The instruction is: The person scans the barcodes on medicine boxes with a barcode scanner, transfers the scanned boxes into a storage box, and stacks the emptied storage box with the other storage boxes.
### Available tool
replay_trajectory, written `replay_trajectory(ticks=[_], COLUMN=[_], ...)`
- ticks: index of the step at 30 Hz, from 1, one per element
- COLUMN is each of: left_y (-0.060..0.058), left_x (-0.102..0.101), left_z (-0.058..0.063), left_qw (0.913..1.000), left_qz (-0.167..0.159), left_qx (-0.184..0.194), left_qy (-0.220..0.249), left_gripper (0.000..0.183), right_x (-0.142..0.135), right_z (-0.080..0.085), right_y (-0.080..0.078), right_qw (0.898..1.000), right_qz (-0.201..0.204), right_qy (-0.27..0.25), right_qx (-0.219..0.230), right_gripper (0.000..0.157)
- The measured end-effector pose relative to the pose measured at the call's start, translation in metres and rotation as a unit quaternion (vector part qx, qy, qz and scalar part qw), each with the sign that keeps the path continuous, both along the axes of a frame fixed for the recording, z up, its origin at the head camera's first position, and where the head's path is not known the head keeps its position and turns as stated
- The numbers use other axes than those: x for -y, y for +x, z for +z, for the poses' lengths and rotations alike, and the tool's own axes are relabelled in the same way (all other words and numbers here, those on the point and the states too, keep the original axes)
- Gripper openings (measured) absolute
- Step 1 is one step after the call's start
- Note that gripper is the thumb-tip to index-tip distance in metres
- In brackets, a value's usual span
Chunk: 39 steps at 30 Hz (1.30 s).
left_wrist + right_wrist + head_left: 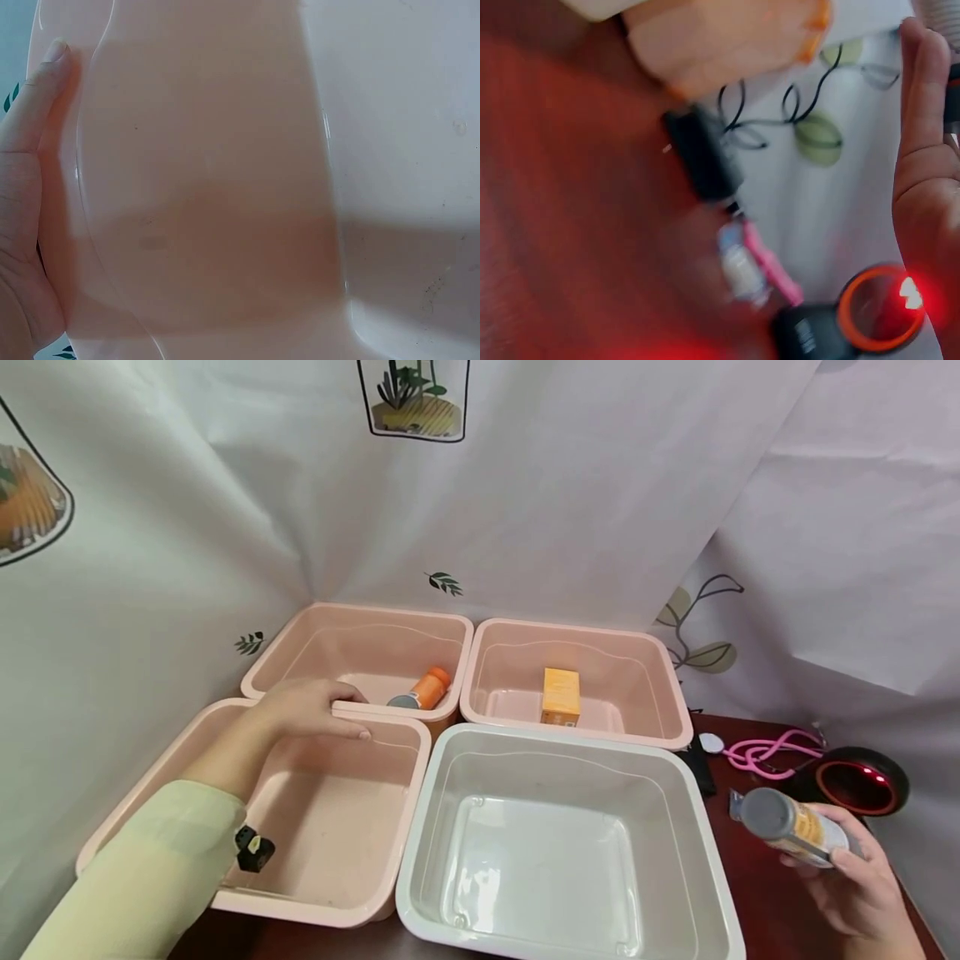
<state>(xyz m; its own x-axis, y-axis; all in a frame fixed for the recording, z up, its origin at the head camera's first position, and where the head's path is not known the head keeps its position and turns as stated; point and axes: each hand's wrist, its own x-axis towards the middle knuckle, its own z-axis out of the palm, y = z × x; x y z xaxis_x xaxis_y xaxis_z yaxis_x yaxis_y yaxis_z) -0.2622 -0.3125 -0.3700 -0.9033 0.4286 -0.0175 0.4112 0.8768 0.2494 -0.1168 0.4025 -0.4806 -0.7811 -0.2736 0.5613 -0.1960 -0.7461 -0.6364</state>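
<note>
My left hand (307,708) grips the rim between the two left pink bins, its thumb inside the front left pink bin (345,835) and its other fingers over the far side. In the left wrist view the thumb (54,64) lies along that bin's wall. At the right, my right hand (862,881) holds a bottle (813,833) with a grey cap and a white and orange label, tilted above the dark red table. Only the bottle's ribbed cap (934,16) and a dark band show at the edge of the right wrist view.
A bottle with an orange cap (432,685) lies in the back left bin. An orange box (561,696) stands in the back right bin. The white bin (547,868) is in front. A small black object (255,850), a pink stethoscope (772,752) and a black ring-shaped device (862,781) also show.
</note>
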Motion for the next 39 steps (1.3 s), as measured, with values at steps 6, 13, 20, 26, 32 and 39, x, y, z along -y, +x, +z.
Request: replay_trajectory(ticks=[6,13,20,26,32,39], left_y=[0.002,0.002,0.001,0.001,0.000,-0.001], left_x=[-0.001,-0.002,-0.002,-0.002,-0.001,0.000], left_z=[0.001,0.001,0.002,0.001,0.001,-0.001], left_qw=[1.0000,1.0000,1.0000,1.0000,1.0000,1.0000], left_qz=[0.004,0.003,0.008,0.006,0.007,0.006], left_qx=[-0.003,0.002,0.003,0.002,0.001,-0.001], left_qy=[0.001,0.002,0.004,0.001,0.003,-0.004], left_gripper=[0.060,0.059,0.059,0.059,0.058,0.058], right_x=[-0.004,-0.001,0.000,-0.007,-0.009,-0.009], right_z=[-0.019,-0.039,-0.051,-0.059,-0.064,-0.067], right_y=[-0.003,0.001,-0.003,-0.002,0.000,0.001], right_qw=[0.985,0.952,0.920,0.905,0.904,0.903], right_qz=[0.095,0.128,0.134,0.084,0.079,0.083], right_qy=[-0.131,-0.251,-0.340,-0.380,-0.370,-0.369], right_qx=[0.053,0.119,0.138,0.171,0.197,0.206], right_gripper=[0.055,0.059,0.063,0.064,0.060,0.059])
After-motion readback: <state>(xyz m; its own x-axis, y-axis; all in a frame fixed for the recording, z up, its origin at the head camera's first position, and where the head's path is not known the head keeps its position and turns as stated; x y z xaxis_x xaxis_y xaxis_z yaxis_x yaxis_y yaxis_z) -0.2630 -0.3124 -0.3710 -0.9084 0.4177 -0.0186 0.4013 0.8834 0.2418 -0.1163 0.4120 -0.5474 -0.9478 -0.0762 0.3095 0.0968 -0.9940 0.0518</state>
